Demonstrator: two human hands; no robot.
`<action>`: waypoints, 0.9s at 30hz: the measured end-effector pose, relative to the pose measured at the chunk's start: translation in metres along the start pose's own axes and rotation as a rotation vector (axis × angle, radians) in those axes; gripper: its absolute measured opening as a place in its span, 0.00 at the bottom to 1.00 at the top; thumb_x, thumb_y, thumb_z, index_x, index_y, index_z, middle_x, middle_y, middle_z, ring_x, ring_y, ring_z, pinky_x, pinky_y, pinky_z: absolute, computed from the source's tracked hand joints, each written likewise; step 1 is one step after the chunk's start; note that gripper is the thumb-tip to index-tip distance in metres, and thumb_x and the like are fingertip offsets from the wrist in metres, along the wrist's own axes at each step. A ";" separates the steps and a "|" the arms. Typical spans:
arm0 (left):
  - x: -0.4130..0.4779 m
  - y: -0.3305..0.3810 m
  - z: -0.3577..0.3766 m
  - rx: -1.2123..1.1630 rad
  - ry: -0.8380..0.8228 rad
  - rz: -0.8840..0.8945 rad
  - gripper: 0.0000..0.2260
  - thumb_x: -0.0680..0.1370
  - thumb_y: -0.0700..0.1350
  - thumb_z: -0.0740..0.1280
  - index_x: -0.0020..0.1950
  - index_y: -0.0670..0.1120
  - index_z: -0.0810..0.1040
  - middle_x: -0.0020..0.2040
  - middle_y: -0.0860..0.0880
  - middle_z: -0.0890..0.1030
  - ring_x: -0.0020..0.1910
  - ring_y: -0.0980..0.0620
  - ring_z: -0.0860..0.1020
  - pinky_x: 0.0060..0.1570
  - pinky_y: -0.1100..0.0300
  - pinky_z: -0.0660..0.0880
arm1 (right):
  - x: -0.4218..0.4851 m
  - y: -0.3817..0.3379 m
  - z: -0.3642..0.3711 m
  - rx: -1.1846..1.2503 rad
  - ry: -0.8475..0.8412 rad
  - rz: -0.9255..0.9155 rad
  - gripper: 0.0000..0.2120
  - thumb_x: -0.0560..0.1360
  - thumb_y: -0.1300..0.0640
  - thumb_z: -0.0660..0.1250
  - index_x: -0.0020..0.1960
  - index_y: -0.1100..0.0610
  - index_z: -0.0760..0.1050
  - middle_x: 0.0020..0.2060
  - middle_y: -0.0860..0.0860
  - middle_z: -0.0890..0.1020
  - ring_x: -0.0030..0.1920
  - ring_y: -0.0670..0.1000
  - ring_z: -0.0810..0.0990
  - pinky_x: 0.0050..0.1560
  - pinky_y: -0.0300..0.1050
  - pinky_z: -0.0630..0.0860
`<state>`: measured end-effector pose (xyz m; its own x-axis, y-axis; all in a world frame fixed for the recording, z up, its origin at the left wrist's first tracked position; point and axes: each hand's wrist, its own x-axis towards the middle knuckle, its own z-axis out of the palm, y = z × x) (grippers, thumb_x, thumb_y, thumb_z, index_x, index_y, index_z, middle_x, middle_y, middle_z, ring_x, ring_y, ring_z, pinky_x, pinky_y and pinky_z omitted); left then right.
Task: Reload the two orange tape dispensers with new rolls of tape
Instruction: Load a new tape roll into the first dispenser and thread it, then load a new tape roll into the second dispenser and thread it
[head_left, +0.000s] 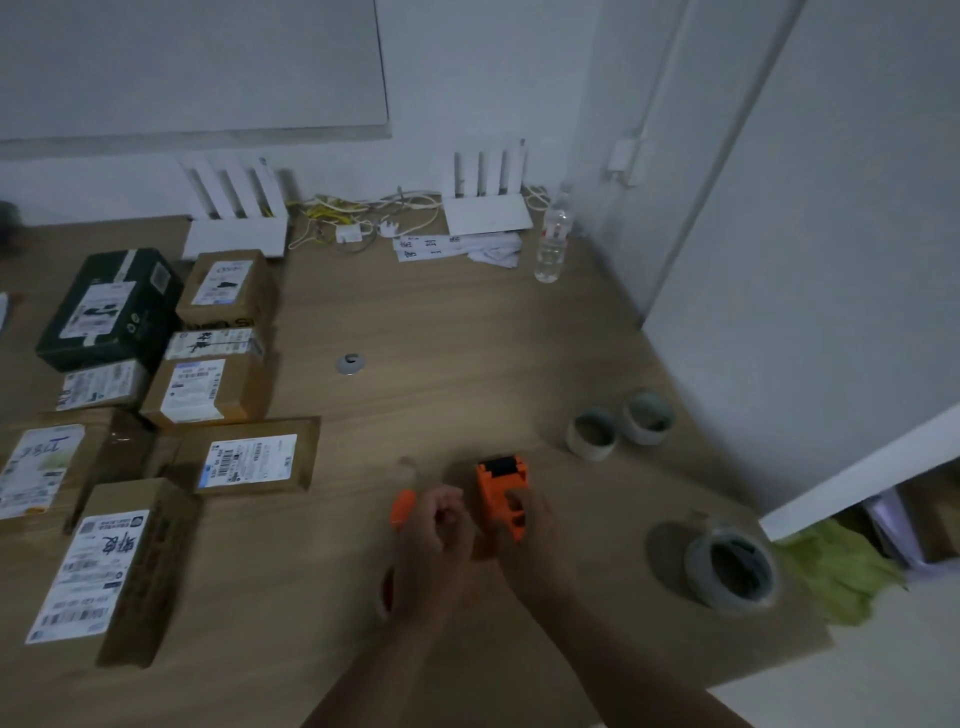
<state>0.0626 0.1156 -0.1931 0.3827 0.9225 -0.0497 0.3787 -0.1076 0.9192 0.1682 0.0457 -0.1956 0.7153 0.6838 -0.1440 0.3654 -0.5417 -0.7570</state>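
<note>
Two orange tape dispensers lie near the table's front middle. My right hand (524, 540) grips the right-hand orange dispenser (503, 491), which stands upright with its black roller on top. My left hand (431, 540) covers most of the left orange dispenser (402, 508); only its orange edge shows, and the fingers are curled over it. The picture is blurred, so the exact grip is unclear. A large roll of clear tape (730, 566) lies flat at the front right. Two smaller rolls (592, 433) (648, 417) stand farther back on the right.
Several labelled cardboard parcels (249, 462) and a dark box (111, 306) fill the table's left side. Two white routers (485, 213), cables and a water bottle (553, 241) sit along the back wall. A cable grommet (351, 363) is mid-table. The table's right edge meets a white panel (831, 260).
</note>
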 end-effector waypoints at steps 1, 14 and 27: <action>-0.003 0.006 0.012 -0.009 -0.016 0.001 0.09 0.73 0.45 0.65 0.52 0.51 0.78 0.45 0.56 0.81 0.45 0.63 0.80 0.46 0.72 0.75 | 0.003 0.006 -0.012 0.005 -0.004 0.014 0.16 0.73 0.53 0.66 0.60 0.55 0.74 0.54 0.53 0.80 0.51 0.54 0.79 0.53 0.49 0.76; -0.051 0.070 0.175 -0.101 -0.140 -0.125 0.07 0.74 0.41 0.65 0.45 0.54 0.76 0.45 0.47 0.83 0.40 0.62 0.79 0.43 0.65 0.75 | 0.026 0.128 -0.178 -0.187 -0.068 0.262 0.18 0.76 0.57 0.60 0.65 0.61 0.71 0.63 0.58 0.76 0.63 0.58 0.74 0.61 0.48 0.70; -0.056 0.058 0.199 -0.045 -0.175 -0.162 0.06 0.77 0.36 0.66 0.51 0.44 0.79 0.46 0.55 0.82 0.46 0.63 0.80 0.41 0.76 0.73 | 0.035 0.163 -0.199 -0.382 -0.075 0.386 0.20 0.73 0.42 0.62 0.52 0.57 0.80 0.51 0.55 0.83 0.54 0.55 0.81 0.52 0.43 0.74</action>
<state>0.2308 -0.0158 -0.2142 0.4616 0.8479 -0.2609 0.4108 0.0564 0.9100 0.3713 -0.1164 -0.1969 0.8010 0.4259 -0.4208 0.2855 -0.8895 -0.3568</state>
